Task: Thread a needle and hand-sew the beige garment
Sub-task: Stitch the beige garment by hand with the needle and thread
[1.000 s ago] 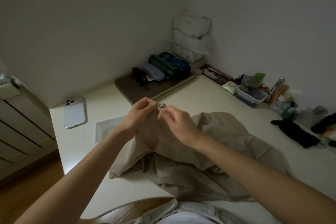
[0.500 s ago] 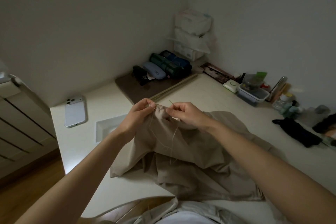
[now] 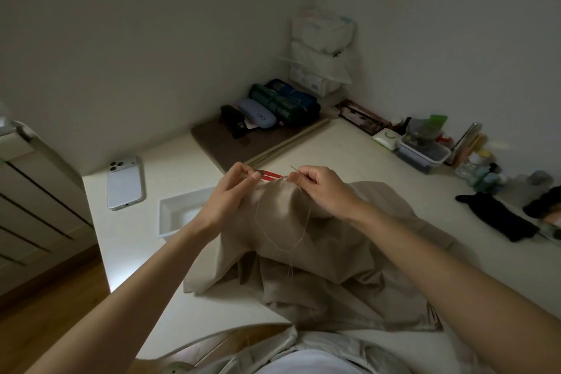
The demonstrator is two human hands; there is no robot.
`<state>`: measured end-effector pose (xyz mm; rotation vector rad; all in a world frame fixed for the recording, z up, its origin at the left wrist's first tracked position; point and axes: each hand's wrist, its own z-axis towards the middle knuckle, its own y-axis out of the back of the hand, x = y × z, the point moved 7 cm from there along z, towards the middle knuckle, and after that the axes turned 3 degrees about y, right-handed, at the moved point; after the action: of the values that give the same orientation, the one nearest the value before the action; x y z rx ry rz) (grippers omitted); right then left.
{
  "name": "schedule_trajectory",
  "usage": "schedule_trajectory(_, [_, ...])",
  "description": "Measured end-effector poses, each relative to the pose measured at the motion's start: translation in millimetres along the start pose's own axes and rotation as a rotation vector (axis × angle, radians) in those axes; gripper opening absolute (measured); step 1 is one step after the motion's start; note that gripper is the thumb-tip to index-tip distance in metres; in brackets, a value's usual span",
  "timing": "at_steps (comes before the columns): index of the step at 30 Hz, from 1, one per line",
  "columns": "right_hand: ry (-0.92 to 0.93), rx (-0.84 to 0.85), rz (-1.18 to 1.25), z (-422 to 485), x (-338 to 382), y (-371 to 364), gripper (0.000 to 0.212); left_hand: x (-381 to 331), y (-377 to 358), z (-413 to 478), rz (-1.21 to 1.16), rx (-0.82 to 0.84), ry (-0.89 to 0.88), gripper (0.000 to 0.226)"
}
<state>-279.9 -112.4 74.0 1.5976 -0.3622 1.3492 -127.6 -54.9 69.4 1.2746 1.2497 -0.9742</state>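
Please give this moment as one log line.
phase: stitching | left hand: pinches beige garment | right hand: pinches needle | thread: hangs slack

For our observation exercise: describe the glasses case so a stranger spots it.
Where the table meets the wall corner lies a brown mat. On it, the glasses case sits between a black object and a green roll; it alone is pale blue.

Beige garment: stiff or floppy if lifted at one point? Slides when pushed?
Likely floppy: the beige garment hangs in a peak from where the left hand pinches it, creasing softly below. Probably light, since a fingertip pinch holds that part up. Pushed, it would likely bunch on the table rather than slide whole.
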Motion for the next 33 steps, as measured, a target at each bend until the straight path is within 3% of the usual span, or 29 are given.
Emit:
schedule_trajectory(6, [0.016,-0.031,-0.019,1,-4,0,0.051,-3,1,2,0.194,0.018,-0.092,0.024])
schedule_trajectory(8, [0.038,-0.039,-0.024,1,-2,0,0.045,1,4,3,0.305,-0.014,-0.076,0.030])
schedule_trajectory(15, [0.043,-0.023,-0.029,3,-5,-6,0.045,-6,5,-4,0.627,-0.133,-0.189,0.011])
schedule_trajectory(28, [-0.004,-0.067,-0.070,1,-16,2,0.041,14,4,-4,0.254,0.001,-0.012,0.021])
schedule_trajectory(33, [-0.023,-0.059,-0.092,-1,-19,1,0.039,16,10,0,0.343,-0.042,0.066,0.023])
